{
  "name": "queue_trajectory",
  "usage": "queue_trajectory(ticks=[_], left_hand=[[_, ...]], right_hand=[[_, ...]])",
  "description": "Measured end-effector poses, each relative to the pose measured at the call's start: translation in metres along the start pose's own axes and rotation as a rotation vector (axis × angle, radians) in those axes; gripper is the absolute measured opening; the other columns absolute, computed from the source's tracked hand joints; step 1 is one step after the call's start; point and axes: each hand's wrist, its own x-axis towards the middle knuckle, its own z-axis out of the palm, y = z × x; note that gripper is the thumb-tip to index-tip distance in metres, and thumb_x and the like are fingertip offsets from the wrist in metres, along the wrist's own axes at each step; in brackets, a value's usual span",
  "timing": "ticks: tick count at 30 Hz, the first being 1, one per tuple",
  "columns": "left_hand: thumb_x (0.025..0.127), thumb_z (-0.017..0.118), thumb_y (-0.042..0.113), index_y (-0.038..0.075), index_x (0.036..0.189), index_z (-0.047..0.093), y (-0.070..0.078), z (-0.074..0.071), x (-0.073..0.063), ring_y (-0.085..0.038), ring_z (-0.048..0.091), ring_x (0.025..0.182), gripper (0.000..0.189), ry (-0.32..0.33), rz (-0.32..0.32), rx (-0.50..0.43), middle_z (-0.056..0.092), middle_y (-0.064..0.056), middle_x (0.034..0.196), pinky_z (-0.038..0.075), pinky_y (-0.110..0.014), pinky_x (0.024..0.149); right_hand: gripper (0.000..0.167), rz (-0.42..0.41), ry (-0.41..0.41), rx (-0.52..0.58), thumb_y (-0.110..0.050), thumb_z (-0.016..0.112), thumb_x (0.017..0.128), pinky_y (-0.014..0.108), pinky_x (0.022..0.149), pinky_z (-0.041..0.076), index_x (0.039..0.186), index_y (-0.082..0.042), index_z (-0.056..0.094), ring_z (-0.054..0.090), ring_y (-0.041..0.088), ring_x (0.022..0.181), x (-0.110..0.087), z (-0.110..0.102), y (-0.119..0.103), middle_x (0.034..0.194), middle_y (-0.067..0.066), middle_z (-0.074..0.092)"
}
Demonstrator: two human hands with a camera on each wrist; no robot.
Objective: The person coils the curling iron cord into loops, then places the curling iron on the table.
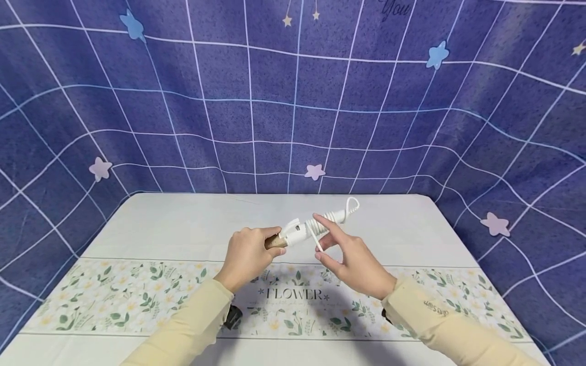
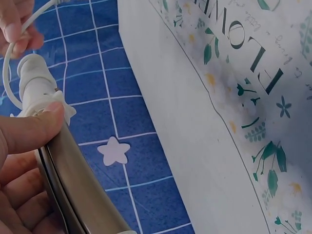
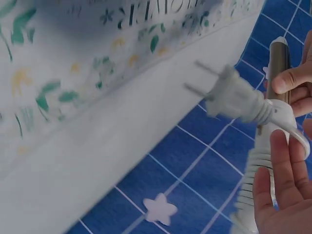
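A white curling iron [image 1: 296, 234] with a bronze barrel [image 2: 90, 185] is held above the table, tilted up to the right. My left hand [image 1: 249, 252] grips the barrel near the clamp, thumb on top. White power cord [image 3: 253, 178] is wound in several turns round the handle. My right hand [image 1: 356, 263] pinches the loose length of cord between thumb and fingers, beside the handle. From that length the two-pin plug [image 3: 233, 95] dangles, slightly blurred, in the right wrist view. Beyond the handle's end the cord makes a small loop [image 1: 352, 204].
The white table [image 1: 192, 218] carries a printed flower band [image 1: 151, 295] with lettering. Behind it and at both sides hangs a blue grid-patterned cloth [image 1: 274, 117] with stars. Dark wrist devices [image 1: 233, 316] show beside the sleeves.
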Motion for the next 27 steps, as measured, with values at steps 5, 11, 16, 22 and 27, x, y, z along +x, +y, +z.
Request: queue_trajectory(ticks=[5, 11, 16, 22, 27], left_hand=[[0.078, 0.089, 0.024, 0.009, 0.117, 0.077, -0.001, -0.003, 0.001, -0.014, 0.064, 0.061, 0.043, 0.012, -0.009, -0.017, 0.078, -0.007, 0.093, 0.046, -0.034, 0.057], [0.079, 0.088, 0.023, 0.006, 0.120, 0.075, -0.003, -0.008, 0.002, -0.020, 0.072, 0.076, 0.046, 0.007, -0.064, -0.084, 0.077, -0.010, 0.100, 0.053, -0.041, 0.070], [0.080, 0.088, 0.020, 0.005, 0.121, 0.075, -0.004, -0.011, 0.002, -0.024, 0.074, 0.086, 0.046, -0.011, -0.098, -0.156, 0.076, -0.012, 0.106, 0.055, -0.042, 0.074], [0.079, 0.088, 0.020, 0.006, 0.120, 0.075, -0.002, -0.012, 0.002, -0.023, 0.074, 0.089, 0.045, -0.042, -0.101, -0.196, 0.076, -0.011, 0.106, 0.055, -0.042, 0.077], [0.078, 0.088, 0.020, 0.007, 0.118, 0.076, -0.001, -0.014, 0.002, -0.018, 0.073, 0.087, 0.044, -0.087, -0.125, -0.257, 0.076, -0.010, 0.107, 0.055, -0.039, 0.077]], right_hand=[[0.051, 0.060, -0.047, 0.150, -0.010, 0.069, 0.098, 0.043, 0.089, 0.052, 0.144, -0.010, 0.049, 0.067, 0.011, 0.094, -0.006, 0.001, 0.007, 0.101, -0.006, 0.070], [0.032, 0.096, -0.144, 0.200, -0.019, 0.064, 0.101, 0.048, 0.094, 0.051, 0.132, -0.013, 0.065, 0.066, 0.015, 0.107, -0.015, -0.003, 0.012, 0.112, -0.008, 0.072], [0.032, 0.111, -0.158, 0.200, -0.017, 0.064, 0.101, 0.052, 0.099, 0.048, 0.132, -0.013, 0.066, 0.065, 0.015, 0.110, -0.022, -0.005, 0.015, 0.119, -0.006, 0.071], [0.030, 0.081, -0.149, 0.186, -0.011, 0.064, 0.100, 0.047, 0.099, 0.051, 0.130, -0.010, 0.068, 0.067, 0.016, 0.110, -0.024, -0.004, 0.021, 0.123, 0.000, 0.071], [0.033, 0.013, -0.117, 0.128, -0.001, 0.068, 0.095, 0.039, 0.090, 0.056, 0.127, -0.009, 0.070, 0.068, 0.011, 0.100, -0.024, -0.003, 0.031, 0.114, -0.002, 0.073]])
